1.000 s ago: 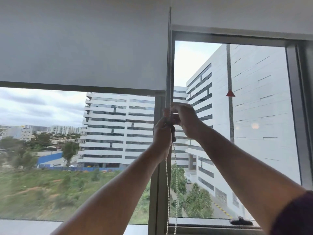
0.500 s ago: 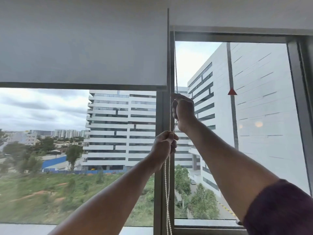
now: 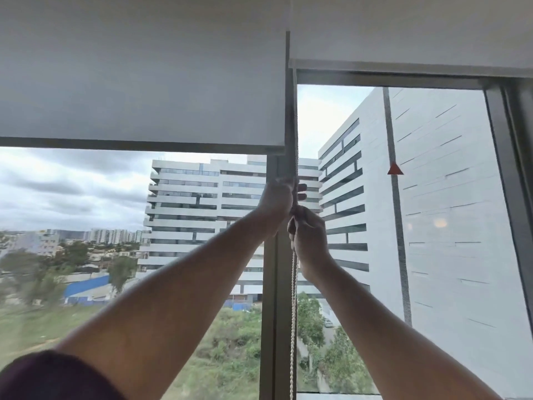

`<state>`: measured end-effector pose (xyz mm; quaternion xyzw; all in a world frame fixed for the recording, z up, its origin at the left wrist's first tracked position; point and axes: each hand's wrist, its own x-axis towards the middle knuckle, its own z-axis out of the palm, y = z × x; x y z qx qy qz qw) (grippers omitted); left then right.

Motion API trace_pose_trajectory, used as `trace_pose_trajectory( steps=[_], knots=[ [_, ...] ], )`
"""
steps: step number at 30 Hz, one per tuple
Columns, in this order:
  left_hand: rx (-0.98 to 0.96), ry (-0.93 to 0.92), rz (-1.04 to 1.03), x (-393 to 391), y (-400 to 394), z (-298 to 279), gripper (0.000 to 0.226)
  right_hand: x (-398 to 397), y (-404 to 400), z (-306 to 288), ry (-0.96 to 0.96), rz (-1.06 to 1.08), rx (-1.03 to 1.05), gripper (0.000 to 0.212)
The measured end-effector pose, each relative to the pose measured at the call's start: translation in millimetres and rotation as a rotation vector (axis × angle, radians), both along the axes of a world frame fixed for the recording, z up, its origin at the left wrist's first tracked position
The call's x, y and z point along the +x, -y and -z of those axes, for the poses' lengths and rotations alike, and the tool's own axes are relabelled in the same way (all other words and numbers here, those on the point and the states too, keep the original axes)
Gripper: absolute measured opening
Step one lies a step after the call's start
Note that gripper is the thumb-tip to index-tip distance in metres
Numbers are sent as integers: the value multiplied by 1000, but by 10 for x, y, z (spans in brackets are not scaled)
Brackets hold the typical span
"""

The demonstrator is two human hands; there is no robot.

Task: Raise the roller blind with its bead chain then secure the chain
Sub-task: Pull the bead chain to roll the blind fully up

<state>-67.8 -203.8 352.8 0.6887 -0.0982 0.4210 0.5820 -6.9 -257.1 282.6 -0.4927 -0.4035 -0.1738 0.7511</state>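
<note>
Window glazing fills the view, split by a dark vertical mullion [image 3: 272, 284]; white multi-storey buildings [image 3: 202, 203] and overcast sky lie beyond; red triangle marker [image 3: 395, 169] shows on the right pane. Roller blind [image 3: 138, 76]: grey fabric, left pane, bottom bar part-way down, upper portion of glass covered. Second blind [image 3: 403, 30]: right pane, drawn up near the top frame. Bead chain [image 3: 293, 298]: pale, hanging along the mullion's right edge, running up past both hands. Left hand [image 3: 278, 197]: uppermost, fingers curled closed around the chain. Right hand [image 3: 310, 235]: directly below, touching the left, fingers clenched on the same chain.
</note>
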Motion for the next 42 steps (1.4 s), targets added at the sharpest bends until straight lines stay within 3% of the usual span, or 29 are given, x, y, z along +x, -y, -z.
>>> trace_pose_trajectory(
  steps=[6,10,15,19,24,28,30,34,37,42],
  knots=[
    [-149,-6,101,-51,129,-192,24,18,-14,331,43,20,-49,37],
    [-113,-16,-34,48,119,-83,22,22,19,477,81,3,-118,34],
    [-171,152,-169,44,102,98,38,118,142,442,35,-157,-235,41],
    [-165,138,-121,36,161,252,38,256,213,255,-26,-144,-252,38],
    [-173,137,28,111,159,545,44,262,292,-182,-58,-223,-118,37],
    [-165,126,-16,199,153,758,44,87,302,-565,-125,-333,-73,23],
    [-167,113,-21,240,132,854,38,-4,256,-664,-155,-307,-114,23],
    [-128,86,-37,257,94,1003,51,-87,102,-649,-198,-133,-86,34],
    [-81,102,-92,235,72,1063,40,-103,48,-547,-167,-32,-45,45],
    [31,39,-182,213,-28,1137,47,-76,1,-348,-106,1,37,41]
  ],
)
